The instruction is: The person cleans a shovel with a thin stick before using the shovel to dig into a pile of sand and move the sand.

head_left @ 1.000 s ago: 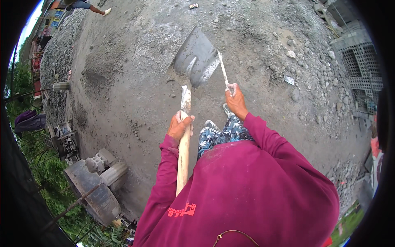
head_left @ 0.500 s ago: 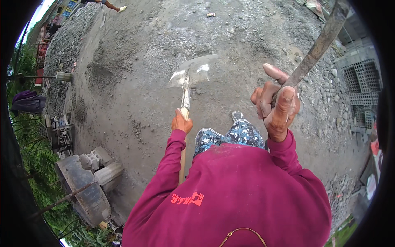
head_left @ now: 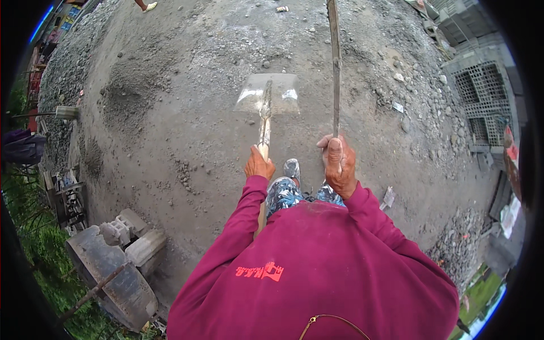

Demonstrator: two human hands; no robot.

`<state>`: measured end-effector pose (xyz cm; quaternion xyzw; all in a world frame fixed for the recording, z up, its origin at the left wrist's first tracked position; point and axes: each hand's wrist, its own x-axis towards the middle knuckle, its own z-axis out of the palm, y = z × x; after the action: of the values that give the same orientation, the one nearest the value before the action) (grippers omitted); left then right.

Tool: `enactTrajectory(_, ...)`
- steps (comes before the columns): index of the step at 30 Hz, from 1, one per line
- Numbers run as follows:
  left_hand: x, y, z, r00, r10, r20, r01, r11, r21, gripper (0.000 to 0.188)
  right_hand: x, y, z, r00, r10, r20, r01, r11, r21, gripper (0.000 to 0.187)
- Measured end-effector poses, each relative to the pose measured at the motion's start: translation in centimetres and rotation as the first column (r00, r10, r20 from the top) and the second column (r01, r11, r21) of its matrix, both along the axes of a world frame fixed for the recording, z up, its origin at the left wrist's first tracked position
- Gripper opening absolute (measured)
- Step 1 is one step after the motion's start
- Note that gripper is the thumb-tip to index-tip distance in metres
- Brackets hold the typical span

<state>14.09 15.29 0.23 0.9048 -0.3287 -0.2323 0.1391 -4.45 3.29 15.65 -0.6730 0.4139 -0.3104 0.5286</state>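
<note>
My left hand (head_left: 260, 162) is closed round the wooden handle of a shovel (head_left: 265, 126). The shovel's broad, shiny metal blade points away from me over the grey ground, and the handle's rear end is hidden by my sleeve. In my right hand (head_left: 340, 164) is a long, narrow, greyish-brown flat bar (head_left: 336, 73), gripped at its near end with the thumb along it. The bar points straight away from me, to the right of the shovel, and its far end runs out at the top edge. Whether it is metal or wood is unclear.
Loose gravel (head_left: 396, 79) covers the ground ahead and right. Grey lattice-like blocks (head_left: 481, 90) stand at the right. A rusty round metal tub (head_left: 116, 272) with concrete pieces (head_left: 146, 247) beside it lies lower left. Another person's foot (head_left: 149, 7) shows at the far left.
My right hand has moved left and nearer, and its extended finger has folded in. The bar has swung from slanting right to pointing straight ahead. The shovel has shifted slightly right.
</note>
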Motion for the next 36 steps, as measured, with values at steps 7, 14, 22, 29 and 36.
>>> enactTrajectory(7, -0.4, 3.0, -1.3, 0.994, -0.093, -0.051, 0.092, 0.996, -0.007, 0.057, -4.2, 5.2, -9.4, 0.895, 0.096, -0.436, 0.094, 0.914, 0.395, 0.05)
enactTrajectory(14, -5.8, 5.5, -2.0, 0.963, -0.25, -0.099, 0.255, 0.966, 0.034, 0.062, -10.6, 13.0, -12.2, 0.901, -0.128, -0.416, 0.214, 0.962, 0.168, 0.046)
enactTrajectory(22, -7.7, 11.8, -13.2, 0.886, -0.246, -0.392, 0.245, 0.968, -0.051, 0.033, -28.2, 24.7, -13.3, 0.693, -0.493, -0.526, 0.645, 0.75, 0.148, 0.055)
enactTrajectory(29, -16.9, 17.9, -10.6, 0.782, -0.236, -0.576, 0.416, 0.887, 0.2, 0.028, -40.6, 45.7, -10.9, 0.149, -0.898, -0.414, 0.984, 0.175, -0.026, 0.048)
enactTrajectory(36, -20.1, 20.4, -11.1, 0.79, -0.222, -0.572, 0.468, 0.821, 0.327, 0.024, -42.8, 63.4, -13.2, 0.11, -0.682, -0.723, 0.993, 0.041, 0.112, 0.059)
